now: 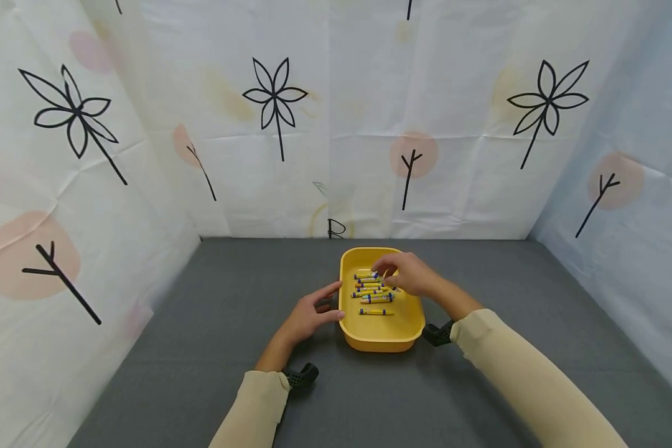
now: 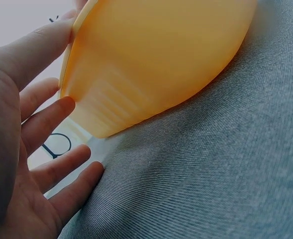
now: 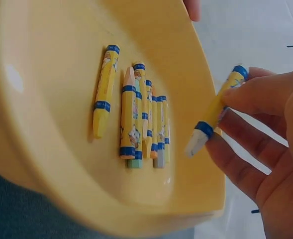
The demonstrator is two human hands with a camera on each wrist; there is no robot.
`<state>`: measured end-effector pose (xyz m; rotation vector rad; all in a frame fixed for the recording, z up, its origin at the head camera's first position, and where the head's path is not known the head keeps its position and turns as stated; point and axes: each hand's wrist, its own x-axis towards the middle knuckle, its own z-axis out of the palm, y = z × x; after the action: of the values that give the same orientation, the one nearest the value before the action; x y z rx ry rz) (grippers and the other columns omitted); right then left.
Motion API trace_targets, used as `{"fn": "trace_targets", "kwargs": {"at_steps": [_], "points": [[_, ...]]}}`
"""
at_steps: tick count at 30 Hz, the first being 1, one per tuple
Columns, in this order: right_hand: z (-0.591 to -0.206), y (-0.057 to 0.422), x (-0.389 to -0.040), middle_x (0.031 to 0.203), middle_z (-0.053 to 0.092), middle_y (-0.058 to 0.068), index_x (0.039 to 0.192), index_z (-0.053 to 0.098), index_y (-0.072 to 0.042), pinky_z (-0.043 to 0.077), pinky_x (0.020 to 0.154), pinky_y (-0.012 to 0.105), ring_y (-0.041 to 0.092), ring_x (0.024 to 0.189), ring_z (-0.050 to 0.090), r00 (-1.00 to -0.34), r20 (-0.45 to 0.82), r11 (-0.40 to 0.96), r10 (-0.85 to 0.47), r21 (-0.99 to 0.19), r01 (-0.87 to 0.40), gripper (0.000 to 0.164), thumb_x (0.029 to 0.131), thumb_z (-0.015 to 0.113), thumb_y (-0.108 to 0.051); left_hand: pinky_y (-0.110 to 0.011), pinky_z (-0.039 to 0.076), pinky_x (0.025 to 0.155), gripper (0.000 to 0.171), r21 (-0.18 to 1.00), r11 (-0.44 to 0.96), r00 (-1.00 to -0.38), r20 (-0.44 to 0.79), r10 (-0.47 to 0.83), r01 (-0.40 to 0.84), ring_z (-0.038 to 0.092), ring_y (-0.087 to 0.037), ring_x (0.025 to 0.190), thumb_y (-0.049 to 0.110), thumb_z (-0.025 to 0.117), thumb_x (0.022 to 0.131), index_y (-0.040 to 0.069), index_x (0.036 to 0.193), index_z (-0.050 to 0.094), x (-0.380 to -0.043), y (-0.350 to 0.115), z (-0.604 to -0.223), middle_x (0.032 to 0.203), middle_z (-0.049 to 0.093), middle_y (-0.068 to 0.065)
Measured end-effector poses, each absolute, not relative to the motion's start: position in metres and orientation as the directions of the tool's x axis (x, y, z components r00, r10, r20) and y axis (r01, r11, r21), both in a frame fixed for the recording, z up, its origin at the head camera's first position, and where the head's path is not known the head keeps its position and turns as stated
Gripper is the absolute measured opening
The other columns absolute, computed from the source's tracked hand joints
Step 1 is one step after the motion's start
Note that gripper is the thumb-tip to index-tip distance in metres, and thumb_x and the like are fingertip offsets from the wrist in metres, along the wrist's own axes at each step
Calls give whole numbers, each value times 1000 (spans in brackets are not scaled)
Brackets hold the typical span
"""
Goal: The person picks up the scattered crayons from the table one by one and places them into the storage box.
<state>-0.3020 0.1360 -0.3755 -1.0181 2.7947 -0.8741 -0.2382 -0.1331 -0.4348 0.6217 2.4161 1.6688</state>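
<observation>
A white crayon (image 3: 217, 109) in a yellow and blue wrapper is pinched between the thumb and fingers of my right hand (image 1: 413, 274), over the far right part of a yellow plastic tray (image 1: 382, 336). Several more wrapped crayons (image 3: 130, 117) lie close together on the tray's floor, in peach, green, grey and other pale colours. A yellow crayon (image 3: 105, 92) lies a little apart from them, nearer to me in the head view. My left hand (image 1: 307, 317) touches the tray's left side, its thumb and fingers spread at the rim (image 2: 75, 32).
The tray stands on a grey cloth-covered table (image 1: 229, 298). White hangings (image 1: 358, 112) with black plant drawings and peach circles rise behind the table and on both sides. A dark wrist strap (image 1: 301, 376) is on my left wrist, another (image 1: 439, 334) on my right.
</observation>
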Motion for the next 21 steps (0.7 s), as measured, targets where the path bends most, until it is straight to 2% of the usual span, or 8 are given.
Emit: {"fn": "trace_targets", "kwargs": {"at_steps": [10, 16, 21], "points": [[-382, 132, -308, 99, 69, 5, 113, 69, -4, 55, 83, 36, 18, 89, 63, -756, 76, 593, -650, -571, -567, 29, 85, 69, 5, -51, 34, 109, 67, 918, 294, -898, 124, 422, 265, 36, -34, 137, 18, 70, 91, 9, 150, 39, -239, -135, -437, 153, 37, -11], [-382, 134, -307, 99, 69, 9, 113, 68, -4, 54, 84, 39, 20, 89, 63, -760, 110, 587, -640, -569, -576, 29, 85, 69, 6, -51, 34, 109, 66, 917, 298, -900, 123, 419, 264, 36, -34, 137, 15, 69, 92, 8, 150, 39, -240, -134, -437, 152, 37, -11], [-377, 141, -303, 102, 68, 12, 117, 67, -1, 54, 82, 42, 24, 93, 62, -802, 160, 613, -575, -566, -552, 29, 88, 68, 2, -50, 35, 109, 66, 915, 305, -902, 122, 415, 264, 37, -33, 137, 14, 69, 92, 8, 150, 39, -239, -133, -435, 152, 37, -10]]}}
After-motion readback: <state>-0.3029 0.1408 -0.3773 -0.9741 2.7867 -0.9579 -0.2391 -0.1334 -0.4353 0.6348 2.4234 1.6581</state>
